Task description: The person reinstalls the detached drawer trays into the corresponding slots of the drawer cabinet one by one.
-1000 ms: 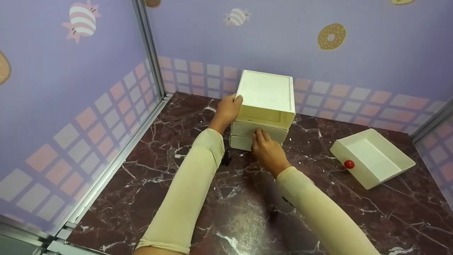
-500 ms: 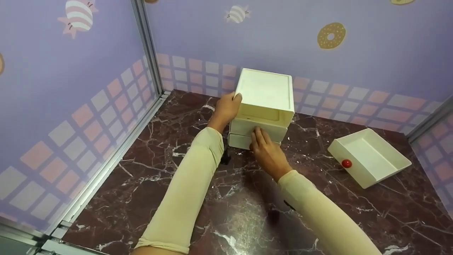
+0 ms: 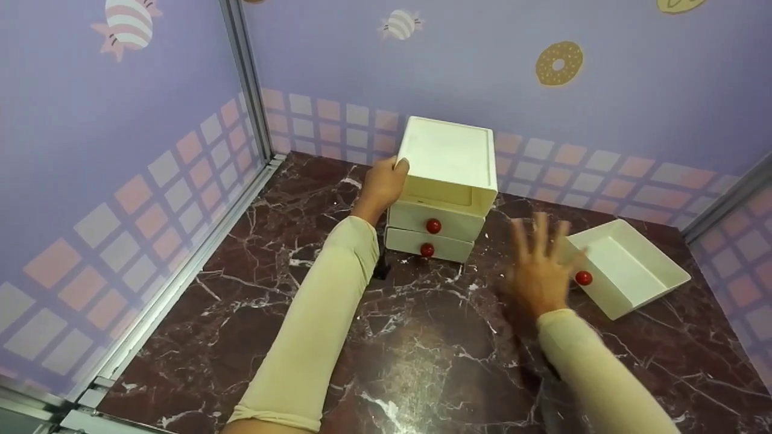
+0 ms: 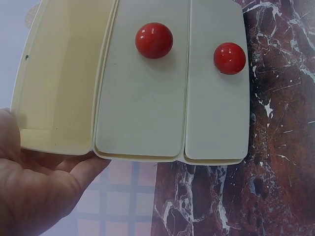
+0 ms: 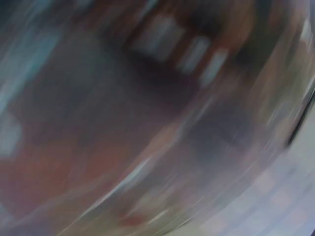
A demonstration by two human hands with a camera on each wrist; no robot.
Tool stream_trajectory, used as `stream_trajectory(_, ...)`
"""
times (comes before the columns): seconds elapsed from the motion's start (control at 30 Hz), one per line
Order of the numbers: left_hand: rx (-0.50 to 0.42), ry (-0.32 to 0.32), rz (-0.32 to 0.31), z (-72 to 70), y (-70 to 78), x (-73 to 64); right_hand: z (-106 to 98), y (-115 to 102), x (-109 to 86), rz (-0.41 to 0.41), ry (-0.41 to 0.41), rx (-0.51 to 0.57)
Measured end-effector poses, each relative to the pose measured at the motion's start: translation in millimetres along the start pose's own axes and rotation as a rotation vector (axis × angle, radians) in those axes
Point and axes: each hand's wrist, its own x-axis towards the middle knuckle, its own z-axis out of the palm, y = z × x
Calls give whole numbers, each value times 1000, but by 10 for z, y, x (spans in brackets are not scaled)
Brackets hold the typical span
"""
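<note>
A small white drawer cabinet (image 3: 449, 150) stands near the back wall, its top slot bare of a drawer. Below that slot, two drawers with red ball knobs, the middle drawer (image 4: 140, 98) and the bottom drawer (image 4: 214, 108), sit in the cabinet. My left hand (image 3: 384, 185) holds the cabinet by its upper left side, thumb at the front edge. Fingers spread, my right hand (image 3: 541, 274) is in the air between the cabinet and a loose white drawer (image 3: 630, 265), holding nothing. That drawer lies at the right with its red knob facing the hand. The right wrist view is blurred.
A dark marbled tabletop (image 3: 422, 337) carries everything, with small white specks around the cabinet. Purple patterned walls (image 3: 338, 66) enclose it at the back and sides. Metal rails (image 3: 181, 289) run along the left edge. A small black object (image 3: 381, 268) lies beside the left forearm.
My right hand has left the middle drawer's front and swung right toward the loose drawer, its fingers spreading. Both knobs on the cabinet now show. My left hand keeps its hold.
</note>
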Motion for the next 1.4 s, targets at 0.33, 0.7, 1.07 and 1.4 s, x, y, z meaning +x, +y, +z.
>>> stream_trajectory(0.33,-35,-1,15,-3,20,-15,142,952,-401,225,33,81)
stream_trajectory(0.7,13,-8,15,-17,32,5,216,1046,-411,262,-23,150)
stream_trajectory(1.07,14,-2,14,-6,24,-3,191,1048,-424,269,-37,180)
stream_trajectory(1.4,-16,-41,-21,-22,15,-18,200,1029,-435,257,-46,188)
